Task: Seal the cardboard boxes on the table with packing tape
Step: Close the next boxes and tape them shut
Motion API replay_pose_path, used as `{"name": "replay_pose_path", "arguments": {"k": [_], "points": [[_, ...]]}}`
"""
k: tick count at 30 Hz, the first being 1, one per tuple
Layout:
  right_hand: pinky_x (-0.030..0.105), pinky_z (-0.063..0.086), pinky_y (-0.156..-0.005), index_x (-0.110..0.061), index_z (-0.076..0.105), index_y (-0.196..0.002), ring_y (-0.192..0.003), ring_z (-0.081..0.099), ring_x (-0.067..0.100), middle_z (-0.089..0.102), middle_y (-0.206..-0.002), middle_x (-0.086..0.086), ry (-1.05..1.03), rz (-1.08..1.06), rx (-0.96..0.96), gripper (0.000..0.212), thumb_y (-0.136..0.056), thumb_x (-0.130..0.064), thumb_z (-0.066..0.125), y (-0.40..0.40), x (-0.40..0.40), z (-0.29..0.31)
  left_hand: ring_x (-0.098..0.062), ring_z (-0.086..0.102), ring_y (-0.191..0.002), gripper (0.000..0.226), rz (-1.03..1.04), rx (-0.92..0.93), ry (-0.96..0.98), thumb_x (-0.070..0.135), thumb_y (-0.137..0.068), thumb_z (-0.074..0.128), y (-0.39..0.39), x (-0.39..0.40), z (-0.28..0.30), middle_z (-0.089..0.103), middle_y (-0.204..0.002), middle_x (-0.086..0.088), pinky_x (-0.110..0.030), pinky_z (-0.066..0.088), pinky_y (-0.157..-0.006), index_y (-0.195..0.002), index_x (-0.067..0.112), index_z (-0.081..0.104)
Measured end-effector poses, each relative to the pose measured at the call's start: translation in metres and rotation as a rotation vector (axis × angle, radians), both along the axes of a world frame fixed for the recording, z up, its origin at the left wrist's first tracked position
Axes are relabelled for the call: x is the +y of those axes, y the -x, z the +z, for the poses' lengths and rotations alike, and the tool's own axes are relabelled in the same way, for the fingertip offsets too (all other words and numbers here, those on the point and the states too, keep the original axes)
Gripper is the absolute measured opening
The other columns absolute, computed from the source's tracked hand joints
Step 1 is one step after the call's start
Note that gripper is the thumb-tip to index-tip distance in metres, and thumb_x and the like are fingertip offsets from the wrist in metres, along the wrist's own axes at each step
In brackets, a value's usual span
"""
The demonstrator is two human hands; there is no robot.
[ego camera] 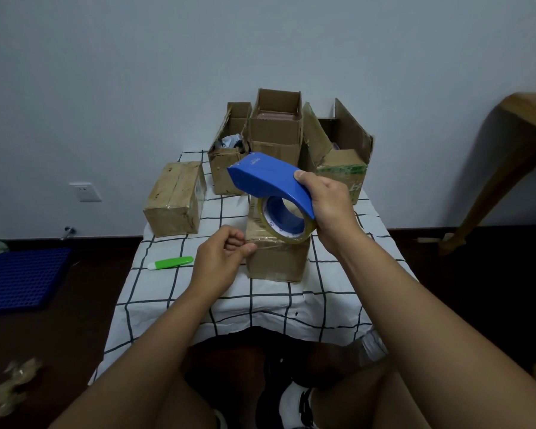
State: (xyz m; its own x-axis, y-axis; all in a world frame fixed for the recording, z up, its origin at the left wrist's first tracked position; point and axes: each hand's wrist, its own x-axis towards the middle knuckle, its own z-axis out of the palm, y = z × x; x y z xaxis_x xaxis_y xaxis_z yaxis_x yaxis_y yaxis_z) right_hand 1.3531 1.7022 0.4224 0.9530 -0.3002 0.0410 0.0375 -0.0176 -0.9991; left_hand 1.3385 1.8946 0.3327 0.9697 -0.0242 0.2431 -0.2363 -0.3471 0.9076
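Observation:
A small closed cardboard box [276, 261] stands near the middle of the checked tablecloth [260, 308]. My right hand [328, 202] grips a blue tape dispenser [270, 178] with a roll of clear packing tape [287, 226], held tilted just above the box top. My left hand [222, 255] pinches the clear tape end at the box's upper left edge. A taped shut box [174, 199] lies at the table's left. Three open boxes stand at the back: one left [228, 168], one tall in the middle [276, 131], one right [341, 162].
A green and white utility knife [171, 263] lies on the cloth left of my left hand. A blue plastic mat [22, 280] lies on the floor at left, crumpled tape scraps [13, 385] at lower left. A wooden table leg [502, 178] stands at right.

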Motion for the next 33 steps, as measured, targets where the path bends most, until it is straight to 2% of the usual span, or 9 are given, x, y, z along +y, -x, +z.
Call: {"name": "replay_pose_path", "arguments": {"k": [4, 9, 13, 21, 24, 26, 28, 31, 33], "points": [[0.036, 0.039, -0.066, 0.009, 0.068, -0.092, -0.068, 0.051, 0.021, 0.057, -0.073, 0.01, -0.024, -0.005, 0.002, 0.046, -0.089, -0.037, 0.069, -0.003, -0.003, -0.001, 0.005, 0.06, -0.071, 0.037, -0.049, -0.039, -0.062, 0.013, -0.085, 0.073, -0.006, 0.002, -0.002, 0.064, -0.077, 0.01, -0.003, 0.042, -0.064, -0.116, 0.031, 0.063], [0.037, 0.042, -0.067, 0.003, 0.071, -0.091, -0.07, 0.055, 0.021, 0.061, -0.075, 0.01, -0.033, 0.013, 0.001, 0.045, -0.084, -0.041, 0.068, -0.005, -0.003, -0.002, 0.003, 0.06, -0.078, 0.041, -0.051, -0.182, -0.27, 0.02, -0.091, 0.067, -0.004, 0.002, -0.005, 0.063, -0.084, 0.015, -0.005, 0.043, -0.068, -0.129, 0.026, 0.054], [0.036, 0.041, -0.066, -0.01, 0.072, -0.078, -0.067, 0.053, 0.02, 0.06, -0.071, 0.007, -0.045, 0.021, 0.0, 0.033, -0.083, -0.042, 0.068, -0.003, -0.005, -0.003, -0.015, 0.061, -0.084, 0.025, -0.051, -0.371, -0.388, 0.012, -0.093, 0.064, 0.001, 0.001, -0.006, 0.065, -0.098, 0.001, -0.027, 0.05, -0.073, -0.118, 0.011, 0.064], [0.037, 0.042, -0.066, -0.001, 0.071, -0.079, -0.066, 0.054, 0.022, 0.06, -0.069, 0.009, -0.045, 0.029, -0.008, 0.042, -0.081, -0.043, 0.069, -0.001, -0.002, -0.003, -0.02, 0.059, -0.083, 0.005, -0.093, -0.398, -0.466, 0.007, -0.092, 0.061, -0.004, 0.003, -0.004, 0.062, -0.093, -0.002, -0.024, 0.04, -0.068, -0.092, 0.011, 0.059], [0.038, 0.041, -0.066, 0.0, 0.072, -0.085, -0.069, 0.054, 0.023, 0.06, -0.073, 0.01, -0.086, 0.003, -0.004, 0.046, -0.077, -0.045, 0.069, 0.001, -0.002, -0.001, -0.02, 0.059, -0.083, 0.003, -0.08, -0.386, -0.464, 0.01, -0.093, 0.062, -0.004, 0.001, -0.003, 0.061, -0.093, 0.0, -0.025, 0.041, -0.067, -0.094, 0.012, 0.06], [0.037, 0.042, -0.066, -0.004, 0.073, -0.084, -0.07, 0.055, 0.021, 0.061, -0.075, 0.01, -0.128, -0.033, -0.007, 0.042, -0.075, -0.045, 0.07, 0.003, -0.007, 0.0, -0.018, 0.059, -0.083, 0.008, -0.092, -0.362, -0.465, 0.018, -0.094, 0.062, -0.004, 0.003, -0.002, 0.059, -0.095, 0.003, -0.031, 0.048, -0.068, -0.1, 0.013, 0.061], [0.033, 0.044, -0.065, -0.016, 0.074, -0.069, -0.065, 0.057, 0.015, 0.063, -0.07, 0.004, -0.179, -0.077, -0.031, 0.026, -0.08, -0.038, 0.072, 0.005, -0.018, 0.001, -0.013, 0.056, -0.083, 0.023, -0.115, -0.363, -0.515, 0.033, -0.092, 0.065, -0.003, 0.007, 0.003, 0.053, -0.098, 0.005, -0.034, 0.052, -0.067, -0.106, 0.015, 0.061], [0.029, 0.048, -0.064, -0.025, 0.076, -0.06, -0.062, 0.061, 0.01, 0.066, -0.065, -0.004, -0.215, -0.113, -0.057, 0.028, -0.087, -0.031, 0.072, 0.008, -0.036, 0.004, -0.017, 0.053, -0.098, 0.034, -0.128, -0.428, -0.629, 0.044, -0.086, 0.067, -0.006, 0.004, 0.016, 0.052, -0.114, 0.001, -0.032, 0.05, -0.07, -0.099, 0.015, 0.057], [0.03, 0.049, -0.064, -0.027, 0.077, -0.061, -0.064, 0.062, 0.011, 0.067, -0.065, -0.004, -0.217, -0.118, -0.071, 0.027, -0.087, -0.031, 0.072, 0.012, -0.045, 0.005, -0.02, 0.054, -0.096, 0.036, -0.145, -0.424, -0.675, 0.044, -0.086, 0.067, -0.01, -0.003, 0.023, 0.055, -0.11, 0.0, -0.036, 0.049, -0.072, -0.103, 0.013, 0.056]]}}
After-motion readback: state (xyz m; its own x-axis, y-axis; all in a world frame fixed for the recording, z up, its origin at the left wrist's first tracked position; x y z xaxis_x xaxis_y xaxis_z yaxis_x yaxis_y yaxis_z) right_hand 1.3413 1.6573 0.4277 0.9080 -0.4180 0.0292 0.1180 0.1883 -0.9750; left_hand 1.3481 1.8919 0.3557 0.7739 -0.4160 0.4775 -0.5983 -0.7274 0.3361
